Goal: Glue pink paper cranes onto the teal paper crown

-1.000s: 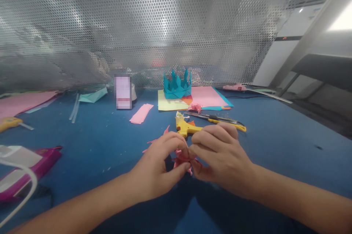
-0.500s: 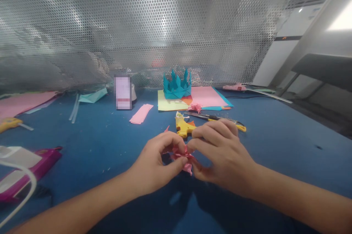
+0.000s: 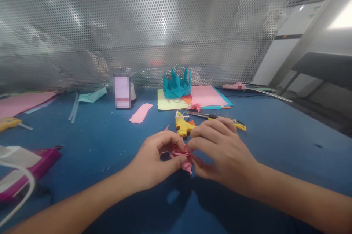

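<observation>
Between my two hands is a pink paper flower (image 3: 187,167) with crinkled, petal-like edges, held just above the blue table. My left hand (image 3: 159,159) pinches its left side between thumb and fingers. On its right side, the thumb and fingertips of my right hand (image 3: 220,149) are closed on the paper too. My fingers hide much of the flower. Just beyond my hands lies a yellow glue gun (image 3: 183,126), partly covered by my right hand. Behind it rests a second small pink paper flower (image 3: 194,107).
A teal paper crown (image 3: 177,85) stands on coloured sheets (image 3: 210,95). Scissors (image 3: 242,127) and a cutter (image 3: 203,115) lie near my right hand. Pink strips (image 3: 141,113), a phone (image 3: 122,93) and a magenta device (image 3: 45,162) are to the left. A perforated metal panel (image 3: 137,25) stands behind.
My fingers have shifted very slightly around the pink paper flower, with both hands keeping their pinch. The other things on the table have not moved.
</observation>
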`<state>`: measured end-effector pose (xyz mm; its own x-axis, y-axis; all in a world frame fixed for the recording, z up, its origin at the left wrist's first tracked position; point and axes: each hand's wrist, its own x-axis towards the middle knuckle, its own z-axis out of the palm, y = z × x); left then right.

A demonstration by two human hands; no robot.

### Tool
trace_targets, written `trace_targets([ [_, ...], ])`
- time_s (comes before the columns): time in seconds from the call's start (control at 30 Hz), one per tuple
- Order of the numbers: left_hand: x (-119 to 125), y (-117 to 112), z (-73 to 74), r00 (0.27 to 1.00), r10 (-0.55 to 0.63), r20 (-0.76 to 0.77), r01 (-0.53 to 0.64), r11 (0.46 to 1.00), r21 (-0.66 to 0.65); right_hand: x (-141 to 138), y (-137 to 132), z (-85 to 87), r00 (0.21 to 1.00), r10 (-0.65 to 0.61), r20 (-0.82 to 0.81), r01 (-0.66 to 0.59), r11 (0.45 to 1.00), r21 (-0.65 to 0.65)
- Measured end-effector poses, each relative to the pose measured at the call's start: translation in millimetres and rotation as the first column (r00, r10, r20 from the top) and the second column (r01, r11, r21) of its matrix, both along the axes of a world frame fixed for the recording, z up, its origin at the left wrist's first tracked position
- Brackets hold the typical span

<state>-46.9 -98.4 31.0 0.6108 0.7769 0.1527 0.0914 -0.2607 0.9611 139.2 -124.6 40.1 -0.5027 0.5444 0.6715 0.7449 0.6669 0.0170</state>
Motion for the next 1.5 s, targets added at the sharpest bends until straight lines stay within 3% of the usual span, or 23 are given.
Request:
trace_targets([
  [0.8, -3.5, 0.0, 6.6, 0.999, -0.017, -0.027, 0.016, 0.999, -0.033, 2.8, 1.6, -1.0, 0.981, 0.19, -0.044, -0.193, 0.977, -0.094],
  [0.87, -4.3, -0.6, 5.8, 0.998, -0.012, -0.056, 0.013, 1.0, 0.009, 2.5, 2.0, -2.2, 0.981, 0.194, -0.032, -0.196, 0.973, -0.121],
  [0.97, -5.3, -1.9, 4.5, 0.992, 0.03, -0.123, -0.007, 0.984, 0.181, 1.7, 2.4, -3.5, 0.98, 0.197, -0.024, -0.199, 0.972, -0.129],
  [1.07, -5.1, -3.6, 4.3, 0.982, 0.081, -0.172, -0.013, 0.933, 0.361, 0.7, 1.6, -3.6, 0.981, 0.194, -0.021, -0.195, 0.973, -0.123],
  [1.2, -4.3, -4.9, 3.7, 0.974, 0.124, -0.191, -0.015, 0.872, 0.49, -0.6, -0.1, -3.0, 0.981, 0.19, -0.025, -0.192, 0.977, -0.096],
  [1.5, -7.4, -5.5, 9.5, 0.947, 0.221, -0.234, -0.049, 0.817, 0.574, -5.3, 8.4, 3.0, 0.969, 0.244, -0.032, -0.246, 0.965, -0.093],
])
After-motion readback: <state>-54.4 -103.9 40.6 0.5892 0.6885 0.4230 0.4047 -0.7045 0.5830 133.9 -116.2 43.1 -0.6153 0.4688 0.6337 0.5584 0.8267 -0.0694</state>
